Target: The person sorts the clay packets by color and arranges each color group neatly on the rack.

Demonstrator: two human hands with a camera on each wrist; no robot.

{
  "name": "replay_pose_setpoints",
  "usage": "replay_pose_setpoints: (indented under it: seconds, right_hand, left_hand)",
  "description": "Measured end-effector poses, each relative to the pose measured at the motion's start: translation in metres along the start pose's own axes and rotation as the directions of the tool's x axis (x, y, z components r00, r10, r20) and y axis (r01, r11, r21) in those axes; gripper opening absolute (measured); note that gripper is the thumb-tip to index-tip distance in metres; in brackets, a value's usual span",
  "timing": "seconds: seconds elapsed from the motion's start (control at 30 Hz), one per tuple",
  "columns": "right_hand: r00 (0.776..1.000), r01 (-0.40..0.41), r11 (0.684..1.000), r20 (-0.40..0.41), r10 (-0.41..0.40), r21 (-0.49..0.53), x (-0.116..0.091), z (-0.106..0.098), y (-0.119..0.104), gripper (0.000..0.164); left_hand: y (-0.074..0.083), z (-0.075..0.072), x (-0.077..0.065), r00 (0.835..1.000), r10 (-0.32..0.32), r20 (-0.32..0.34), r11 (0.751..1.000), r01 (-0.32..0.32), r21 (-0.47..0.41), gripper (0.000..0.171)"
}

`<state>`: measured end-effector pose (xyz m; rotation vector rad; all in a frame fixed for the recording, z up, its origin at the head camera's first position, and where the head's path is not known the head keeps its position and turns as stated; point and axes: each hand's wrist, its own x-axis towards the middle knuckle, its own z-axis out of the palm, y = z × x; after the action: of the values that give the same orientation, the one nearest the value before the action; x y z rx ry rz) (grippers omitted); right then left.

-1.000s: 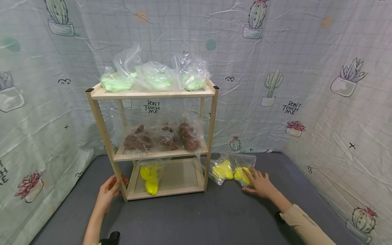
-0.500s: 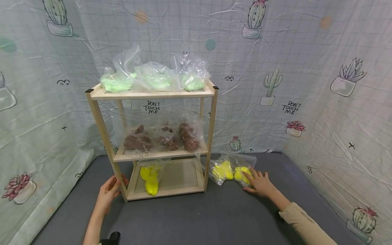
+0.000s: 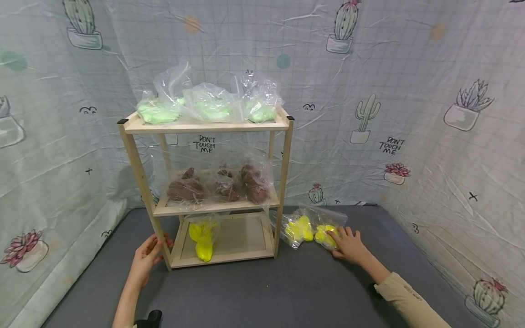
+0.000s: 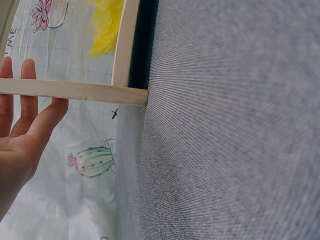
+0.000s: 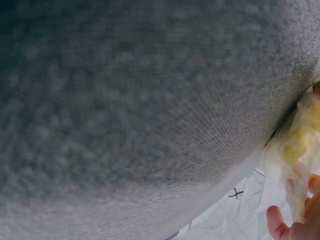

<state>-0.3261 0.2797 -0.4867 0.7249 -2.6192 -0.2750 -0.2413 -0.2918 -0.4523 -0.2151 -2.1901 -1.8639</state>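
Observation:
My left hand (image 3: pixel 145 259) grips the front left post (image 4: pixel 75 91) of a small three-tier wooden shelf (image 3: pixel 223 128), with the thumb on one side and fingers behind. At the shelf's right, my right hand (image 3: pixel 350 246) holds a clear zip bag with a yellow lump (image 3: pixel 324 234) between thumb and fingers, low on the table. The right wrist view has this bag (image 5: pixel 300 145) at its right edge, with fingertips on either side. Just left of it lies a second bag with a yellow lump (image 3: pixel 299 228). Another yellow bagged lump (image 3: pixel 203 241) sits on the bottom tier, left side.
Three bags with pale green lumps (image 3: pixel 213 107) stand on the top tier. The middle tier carries three bagged brown lumps (image 3: pixel 186 187). A dark grey table (image 3: pixel 266 296) lies under everything, with a cactus-print cloth (image 3: pixel 430 173) hanging behind and at the sides.
My right thumb has drawn in toward the fingers at the yellow bag, and the bag's top edge has shifted slightly right. The left hand stays on the post.

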Motion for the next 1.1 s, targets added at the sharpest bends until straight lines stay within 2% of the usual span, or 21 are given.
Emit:
replay_pose_setpoints:
  seconds: [0.13, 0.3, 0.4, 0.57, 0.73, 0.9, 1.0, 1.1]
  right_hand:
    - [1.000, -0.001, 1.000, -0.022, 0.000, -0.023, -0.001, -0.001, -0.001, 0.049]
    - [0.988, 0.039, 0.997, -0.144, -0.048, -0.059, -0.006, -0.007, -0.002, 0.046]
    - [0.982, 0.043, 0.997, -0.182, -0.055, -0.069, -0.010, -0.011, -0.002, 0.046]
    - [0.983, 0.040, 0.998, -0.179, -0.046, -0.040, -0.016, -0.015, -0.001, 0.043]
    - [0.965, 0.073, 0.997, -0.250, -0.079, -0.036, -0.022, -0.019, -0.001, 0.041]
    - [0.955, 0.088, 0.996, -0.285, -0.086, -0.008, -0.028, -0.027, -0.003, 0.040]
    - [0.951, 0.084, 0.996, -0.300, -0.070, 0.035, -0.031, -0.032, -0.005, 0.033]
    - [0.948, 0.069, 0.996, -0.315, -0.046, 0.063, -0.034, -0.035, -0.006, 0.044]
  left_hand:
    - [0.000, 0.000, 0.000, 1.000, 0.001, 0.001, 1.000, -0.001, 0.004, 0.023]
    - [0.000, 0.000, 0.001, 1.000, 0.005, -0.001, 1.000, -0.005, 0.003, 0.023]
    - [0.001, 0.000, 0.001, 1.000, 0.008, 0.001, 1.000, -0.008, 0.009, 0.023]
    - [-0.001, 0.000, 0.001, 1.000, 0.013, 0.003, 1.000, -0.013, 0.001, 0.023]
    - [-0.001, 0.000, 0.000, 1.000, 0.010, 0.003, 1.000, -0.010, 0.009, 0.024]
    - [-0.003, 0.000, 0.000, 0.999, 0.050, 0.009, 0.998, -0.050, -0.031, 0.024]
    - [-0.003, 0.000, 0.001, 0.998, 0.067, 0.014, 0.996, -0.066, -0.054, 0.024]
    - [-0.003, 0.001, 0.001, 0.998, 0.068, 0.015, 0.996, -0.067, -0.056, 0.024]
